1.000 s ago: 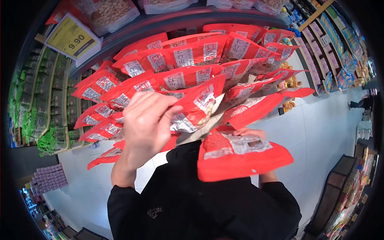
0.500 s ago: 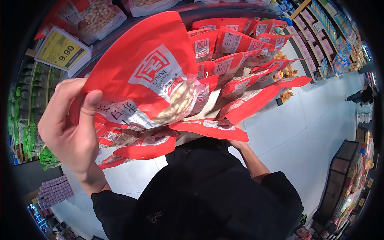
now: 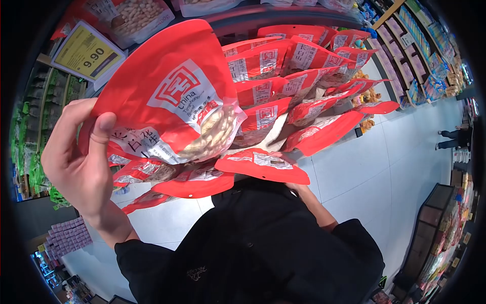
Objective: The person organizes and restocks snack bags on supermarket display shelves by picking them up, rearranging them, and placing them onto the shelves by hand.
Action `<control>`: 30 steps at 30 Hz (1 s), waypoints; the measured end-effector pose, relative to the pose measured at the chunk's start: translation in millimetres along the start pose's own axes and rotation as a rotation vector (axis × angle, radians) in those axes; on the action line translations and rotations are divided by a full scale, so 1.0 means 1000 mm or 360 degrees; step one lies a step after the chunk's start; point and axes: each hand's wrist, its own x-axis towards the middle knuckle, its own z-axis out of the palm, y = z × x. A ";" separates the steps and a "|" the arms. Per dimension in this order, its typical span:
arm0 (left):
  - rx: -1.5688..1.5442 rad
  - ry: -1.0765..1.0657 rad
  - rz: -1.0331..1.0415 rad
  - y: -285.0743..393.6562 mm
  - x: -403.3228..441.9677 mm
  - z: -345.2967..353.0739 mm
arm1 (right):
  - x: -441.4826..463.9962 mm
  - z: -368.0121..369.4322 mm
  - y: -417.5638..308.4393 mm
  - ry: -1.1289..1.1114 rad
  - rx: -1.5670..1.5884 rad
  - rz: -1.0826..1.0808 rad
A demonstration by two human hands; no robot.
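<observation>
My left hand (image 3: 83, 149) pinches the top edge of a red peanut bag (image 3: 174, 86) between thumb and fingers. The bag is raised at the left, with its printed front and clear window showing. Low in the middle, my right hand (image 3: 296, 187) is at a second red bag (image 3: 260, 164) in the front of the display. That bag covers most of the hand; fingertips show over its far side and the wrist below. Rows of upright red bags (image 3: 268, 61) stand behind and beside both hands.
A yellow price tag reading 9.90 (image 3: 87, 53) hangs at the upper left. Peanut packs (image 3: 139, 20) lie on a shelf above. Green packages (image 3: 35, 137) hang at the left. Shelves (image 3: 425, 238) line the right, and a person's legs (image 3: 450, 139) show far right.
Since a second ago my left hand has moved left and raised a peanut bag. The bag at my right hand has gone up and left to the display front.
</observation>
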 end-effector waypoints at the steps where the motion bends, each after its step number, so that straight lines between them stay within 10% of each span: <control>1: -0.0026 -0.0009 0.0036 0.000 0.000 -0.002 | 0.002 -0.001 0.002 -0.0012 -0.0066 -0.0093; 10: -0.0032 0.0060 0.0077 0.009 0.015 -0.013 | 0.031 -0.003 0.002 -0.0319 0.0007 0.0109; 25: 0.0229 0.0182 0.0406 -0.001 0.033 -0.031 | -0.015 0.000 0.008 0.0231 -0.0612 -0.0086; 30: 0.0418 0.0213 0.0463 0.001 0.037 -0.043 | -0.048 -0.025 -0.131 -0.0581 -0.1409 0.0607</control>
